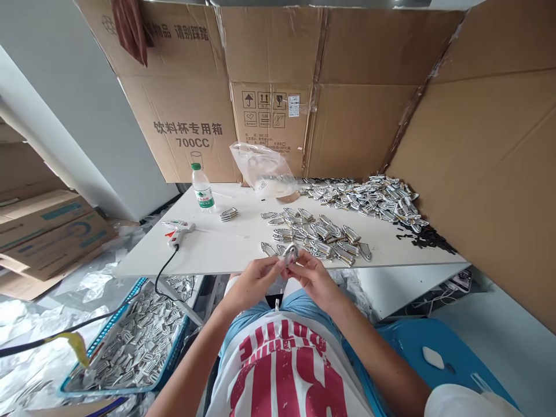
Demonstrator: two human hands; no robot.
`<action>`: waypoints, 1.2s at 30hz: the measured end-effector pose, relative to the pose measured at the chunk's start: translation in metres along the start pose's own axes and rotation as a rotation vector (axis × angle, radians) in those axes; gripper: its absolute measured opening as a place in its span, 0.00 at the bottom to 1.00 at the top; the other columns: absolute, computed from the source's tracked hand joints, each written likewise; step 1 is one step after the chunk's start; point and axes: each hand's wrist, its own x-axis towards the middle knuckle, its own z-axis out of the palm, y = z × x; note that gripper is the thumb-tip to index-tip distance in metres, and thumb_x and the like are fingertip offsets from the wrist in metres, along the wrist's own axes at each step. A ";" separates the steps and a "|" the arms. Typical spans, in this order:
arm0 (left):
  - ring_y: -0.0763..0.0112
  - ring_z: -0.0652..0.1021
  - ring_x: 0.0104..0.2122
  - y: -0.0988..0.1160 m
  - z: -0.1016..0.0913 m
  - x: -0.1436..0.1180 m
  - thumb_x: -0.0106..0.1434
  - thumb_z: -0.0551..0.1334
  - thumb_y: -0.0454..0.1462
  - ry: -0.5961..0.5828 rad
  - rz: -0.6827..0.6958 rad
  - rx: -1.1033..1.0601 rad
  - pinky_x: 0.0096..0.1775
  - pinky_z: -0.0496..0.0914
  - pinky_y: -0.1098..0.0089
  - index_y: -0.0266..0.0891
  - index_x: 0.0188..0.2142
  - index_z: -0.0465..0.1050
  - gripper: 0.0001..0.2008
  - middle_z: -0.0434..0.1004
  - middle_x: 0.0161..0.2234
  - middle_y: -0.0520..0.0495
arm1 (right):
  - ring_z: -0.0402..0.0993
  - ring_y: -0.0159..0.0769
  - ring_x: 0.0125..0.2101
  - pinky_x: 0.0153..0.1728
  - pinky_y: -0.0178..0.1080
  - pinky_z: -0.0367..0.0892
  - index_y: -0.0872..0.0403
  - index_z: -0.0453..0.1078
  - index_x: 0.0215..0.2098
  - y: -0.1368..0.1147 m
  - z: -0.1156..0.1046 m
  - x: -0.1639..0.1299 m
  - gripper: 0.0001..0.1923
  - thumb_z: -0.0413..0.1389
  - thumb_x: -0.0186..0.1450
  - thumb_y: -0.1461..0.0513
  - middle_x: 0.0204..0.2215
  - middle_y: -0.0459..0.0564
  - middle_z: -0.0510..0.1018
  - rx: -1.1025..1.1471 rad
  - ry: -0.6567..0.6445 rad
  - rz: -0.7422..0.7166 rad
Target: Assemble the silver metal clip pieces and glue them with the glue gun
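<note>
- A white table (217,249) stands in front of the seated person, walled in at the back and right by big flattened cardboard boxes (278,87).
- On the table lie a glue gun (178,230) with its black cord trailing off the near edge, a green-capped water bottle (202,188), a clear plastic bag (263,168), and a small stack of metal pieces (229,214) off by itself.
- A loose heap of silver metal clips (319,234) sits just beyond the hands; a second, larger heap (373,197) spreads toward the far right, with small black bits (428,238) beside it.
- Down on the floor to the left, a blue-rimmed tray (130,347) is full of similar silver pieces.
- Nothing blocks the hands; they are held over the lap, just short of the table's near edge.
- The clip in hand (290,253) is small, silvery and rounded, with a loop shape; finer detail is too small to tell.
- The left hand (254,281) pinches the clip from its left side, fingers closed on it.
- The right hand (315,278) meets it from the right, fingertips also closed on the same piece, so both grips hold it between them.
</note>
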 end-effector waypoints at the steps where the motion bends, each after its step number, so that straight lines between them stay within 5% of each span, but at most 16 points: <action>1: 0.72 0.60 0.29 -0.001 0.001 0.000 0.80 0.55 0.55 0.008 0.002 0.013 0.32 0.56 0.69 0.37 0.36 0.78 0.27 0.66 0.29 0.53 | 0.78 0.37 0.38 0.45 0.42 0.74 0.50 0.76 0.34 0.000 0.001 -0.001 0.19 0.80 0.55 0.56 0.37 0.45 0.82 -0.025 0.001 -0.012; 20: 0.72 0.54 0.25 0.003 0.011 0.001 0.75 0.57 0.61 0.033 -0.122 -0.014 0.29 0.49 0.67 0.37 0.33 0.79 0.31 0.50 0.23 0.56 | 0.75 0.36 0.30 0.35 0.38 0.70 0.47 0.62 0.32 0.016 -0.004 0.000 0.22 0.70 0.67 0.50 0.26 0.40 0.73 -0.496 0.054 -0.310; 29: 0.70 0.60 0.24 0.000 0.011 0.002 0.75 0.56 0.60 0.107 -0.096 0.145 0.31 0.56 0.68 0.38 0.29 0.79 0.32 0.61 0.19 0.54 | 0.76 0.38 0.33 0.39 0.39 0.71 0.48 0.70 0.35 0.004 0.002 -0.006 0.12 0.65 0.71 0.53 0.31 0.43 0.77 -0.757 0.063 -0.441; 36: 0.72 0.61 0.23 -0.002 0.007 0.004 0.75 0.55 0.62 0.106 -0.120 0.196 0.30 0.56 0.68 0.40 0.23 0.64 0.34 0.61 0.20 0.54 | 0.75 0.40 0.32 0.39 0.41 0.71 0.47 0.69 0.36 -0.004 0.004 -0.010 0.15 0.69 0.69 0.52 0.30 0.43 0.76 -0.807 0.052 -0.451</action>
